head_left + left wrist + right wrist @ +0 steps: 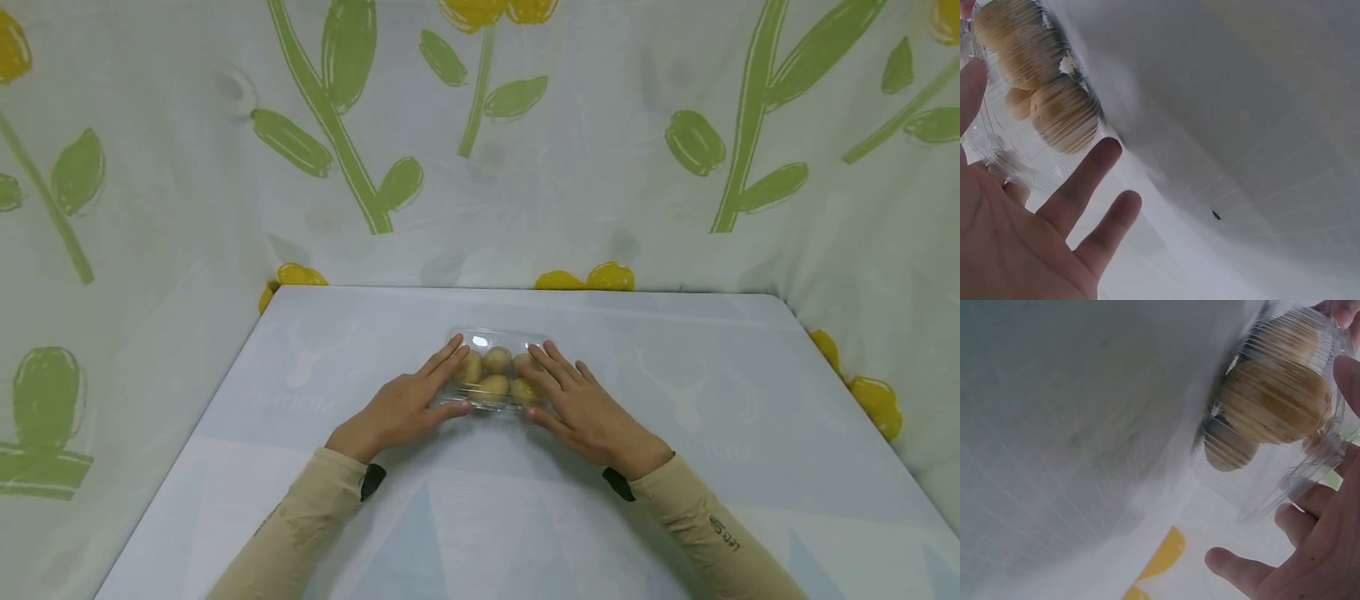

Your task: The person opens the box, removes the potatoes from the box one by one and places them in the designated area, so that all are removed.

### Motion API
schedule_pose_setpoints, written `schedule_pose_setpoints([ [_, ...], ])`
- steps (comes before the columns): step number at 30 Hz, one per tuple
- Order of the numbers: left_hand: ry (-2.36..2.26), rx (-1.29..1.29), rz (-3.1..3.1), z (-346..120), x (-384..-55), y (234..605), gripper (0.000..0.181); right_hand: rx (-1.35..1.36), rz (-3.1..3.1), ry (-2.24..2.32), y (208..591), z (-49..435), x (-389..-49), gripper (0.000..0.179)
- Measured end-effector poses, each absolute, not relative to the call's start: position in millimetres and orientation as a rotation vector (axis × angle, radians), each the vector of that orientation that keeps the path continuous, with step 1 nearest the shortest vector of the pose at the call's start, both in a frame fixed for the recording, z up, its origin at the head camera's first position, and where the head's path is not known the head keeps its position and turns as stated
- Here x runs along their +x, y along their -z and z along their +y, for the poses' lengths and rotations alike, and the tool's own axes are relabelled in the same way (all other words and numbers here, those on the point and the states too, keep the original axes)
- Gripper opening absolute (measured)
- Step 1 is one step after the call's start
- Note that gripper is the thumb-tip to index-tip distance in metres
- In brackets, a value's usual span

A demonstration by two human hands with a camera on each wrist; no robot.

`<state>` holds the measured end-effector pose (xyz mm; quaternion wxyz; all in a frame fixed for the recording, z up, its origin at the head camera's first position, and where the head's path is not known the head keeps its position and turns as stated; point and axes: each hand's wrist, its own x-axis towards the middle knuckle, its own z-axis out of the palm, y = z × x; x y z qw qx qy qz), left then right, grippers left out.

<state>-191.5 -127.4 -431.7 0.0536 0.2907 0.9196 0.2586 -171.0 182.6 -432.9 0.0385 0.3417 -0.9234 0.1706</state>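
Note:
A clear plastic clamshell box lies on the table, with several small potatoes inside. My left hand is at the box's left end, fingers stretched along its side and thumb by the front left corner. At the opposite end is my right hand, its fingers spread over the right side and thumb at the front right corner. In the left wrist view, two straight fingers extend beside the ribbed wall. The potatoes show through that ribbed plastic in the right wrist view too.
The pale table has faint printed shapes and a far edge behind the box. A white curtain with green stems and yellow flowers hangs around the back and sides. Beige sleeves cover both forearms.

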Motion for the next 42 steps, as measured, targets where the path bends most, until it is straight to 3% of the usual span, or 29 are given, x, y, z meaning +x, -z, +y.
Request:
schedule_pose_setpoints([
  [21, -0.491, 0.977, 2.984, -122, -189, 425, 0.078, 1.043, -2.805, -0.454, 429, 184, -169, 0.060],
  [42, -0.563, 1.012, 2.897, -122, -191, 419, 0.073, 1.066, -2.825, -0.430, 425, 185, -172, 0.057],
])
